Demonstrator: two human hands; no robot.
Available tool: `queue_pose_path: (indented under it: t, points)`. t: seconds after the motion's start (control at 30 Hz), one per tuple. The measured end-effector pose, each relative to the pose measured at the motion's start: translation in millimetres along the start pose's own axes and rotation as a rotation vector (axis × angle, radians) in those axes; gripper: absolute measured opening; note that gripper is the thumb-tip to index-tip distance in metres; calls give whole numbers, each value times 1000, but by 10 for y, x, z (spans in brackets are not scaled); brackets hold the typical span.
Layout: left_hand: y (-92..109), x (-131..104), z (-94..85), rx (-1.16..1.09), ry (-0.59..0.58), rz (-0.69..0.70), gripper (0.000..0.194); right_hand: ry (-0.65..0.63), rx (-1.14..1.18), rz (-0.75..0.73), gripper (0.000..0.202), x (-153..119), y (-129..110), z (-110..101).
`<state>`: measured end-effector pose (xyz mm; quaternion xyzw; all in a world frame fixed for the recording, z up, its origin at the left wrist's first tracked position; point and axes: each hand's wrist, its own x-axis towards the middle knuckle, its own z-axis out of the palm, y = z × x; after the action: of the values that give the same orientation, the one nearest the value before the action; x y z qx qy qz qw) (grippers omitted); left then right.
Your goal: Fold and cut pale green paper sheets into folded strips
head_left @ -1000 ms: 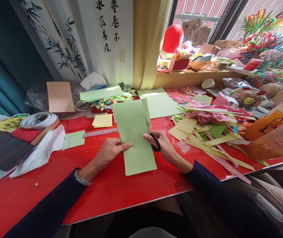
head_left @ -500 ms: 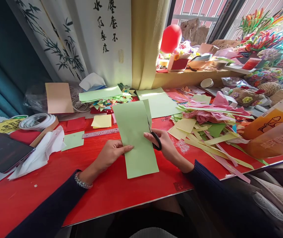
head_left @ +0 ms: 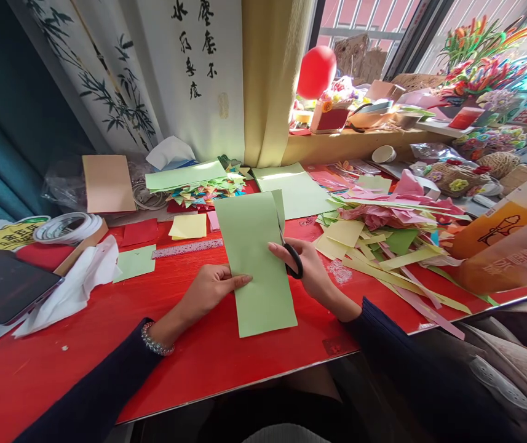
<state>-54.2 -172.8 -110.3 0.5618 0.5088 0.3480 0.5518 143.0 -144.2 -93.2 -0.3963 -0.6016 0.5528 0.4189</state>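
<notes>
A long sheet of light green paper point(head_left: 258, 258) is held up over the red table point(head_left: 171, 363). My left hand point(head_left: 214, 286) pinches its left edge, thumb on the front face and the other fingers partly hidden. In my right hand point(head_left: 312, 271) is a pair of scissors point(head_left: 294, 261) with black handles. Their blades lie at the paper's right side, where a cut runs down from the top. A narrow green strip point(head_left: 278, 206) stands slightly apart along that cut, right of the main sheet.
Paper scraps point(head_left: 378, 243) pile up on the right, beside an orange printed bag point(head_left: 507, 227). Yellow squares point(head_left: 188, 226), a ruler point(head_left: 187, 248) and a green square point(head_left: 134, 263) lie left of centre. A dark flat device point(head_left: 9, 283) sits far left. More green sheets point(head_left: 295, 187) lie at the back.
The green paper and both hands have shifted slightly right and down. The scissors remain at the cut on the right side, with the strip still attached.
</notes>
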Motion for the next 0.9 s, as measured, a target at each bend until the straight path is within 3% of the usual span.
queue_pose_path:
  t: [0.9]
  points:
    - [-36, -34, 60, 69, -94, -18, 33, 93, 6, -92, 40, -1, -75, -50]
